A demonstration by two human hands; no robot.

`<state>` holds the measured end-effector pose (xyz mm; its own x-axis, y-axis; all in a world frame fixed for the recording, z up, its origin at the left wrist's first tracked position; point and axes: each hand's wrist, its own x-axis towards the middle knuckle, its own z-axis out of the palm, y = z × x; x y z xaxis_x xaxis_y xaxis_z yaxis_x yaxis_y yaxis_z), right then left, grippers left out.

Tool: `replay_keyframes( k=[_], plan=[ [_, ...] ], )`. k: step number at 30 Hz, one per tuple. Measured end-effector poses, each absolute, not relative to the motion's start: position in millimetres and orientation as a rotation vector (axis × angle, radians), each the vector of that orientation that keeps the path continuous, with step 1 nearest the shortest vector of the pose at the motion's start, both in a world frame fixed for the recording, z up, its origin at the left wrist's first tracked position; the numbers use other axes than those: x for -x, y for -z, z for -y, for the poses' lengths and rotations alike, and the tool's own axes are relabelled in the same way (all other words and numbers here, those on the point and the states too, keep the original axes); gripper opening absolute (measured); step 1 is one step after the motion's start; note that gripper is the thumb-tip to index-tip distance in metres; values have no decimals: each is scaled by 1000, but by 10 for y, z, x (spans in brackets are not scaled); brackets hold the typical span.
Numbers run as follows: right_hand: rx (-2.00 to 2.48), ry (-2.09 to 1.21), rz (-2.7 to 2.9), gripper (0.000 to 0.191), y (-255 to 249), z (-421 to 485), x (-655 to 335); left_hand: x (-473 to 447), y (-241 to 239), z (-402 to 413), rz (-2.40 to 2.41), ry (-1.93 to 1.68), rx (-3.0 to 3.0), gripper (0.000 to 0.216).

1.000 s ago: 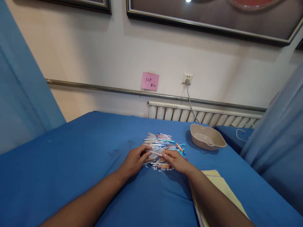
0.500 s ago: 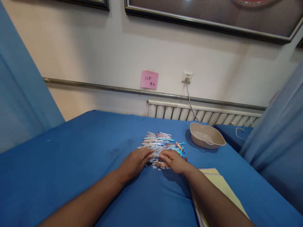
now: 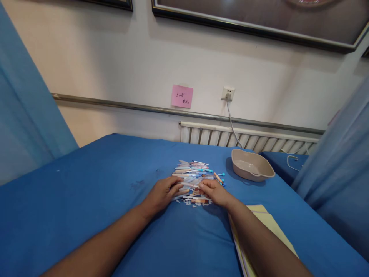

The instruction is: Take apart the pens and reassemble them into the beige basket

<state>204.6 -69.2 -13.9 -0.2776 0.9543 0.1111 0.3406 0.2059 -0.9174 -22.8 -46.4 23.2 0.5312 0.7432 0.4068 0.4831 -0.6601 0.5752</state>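
Sticks, small and capped in blue, orange and white, lie in a loose pile [image 3: 193, 174] on a blue sheet [image 3: 86, 184], seen from the head camera. The pile sits near the middle of the sheet, just in front of the 2 hands. The left hand [image 3: 161, 194] rests on the sheet at the pile's near left edge, fingers curled. The right hand [image 3: 215, 192] rests at its near right edge, fingers curled too. Between them runs 1 thin white stick [image 3: 188, 185], and the fingertips of each hand pinch 1 end of it, just above the pile.

A beige basin [image 3: 251, 166] stands on the sheet to the right of the pile, apart from it. A yellow folder [image 3: 268, 227] lies under the right forearm. On the wall behind hang a pink note [image 3: 182, 96] and a socket [image 3: 228, 93] with a cable [image 3: 232, 127] plugged in, above a white radiator [image 3: 259, 140]. Blue curtains [image 3: 23, 96] hang at both sides.
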Motion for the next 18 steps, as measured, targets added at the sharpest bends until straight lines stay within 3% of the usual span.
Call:
replay_keyframes(
  k=[18],
  plan=[
    [1228,-840,1904,37,63,728,-2036,229,-345,489,-1152,-555,-2560,31]
  ],
)
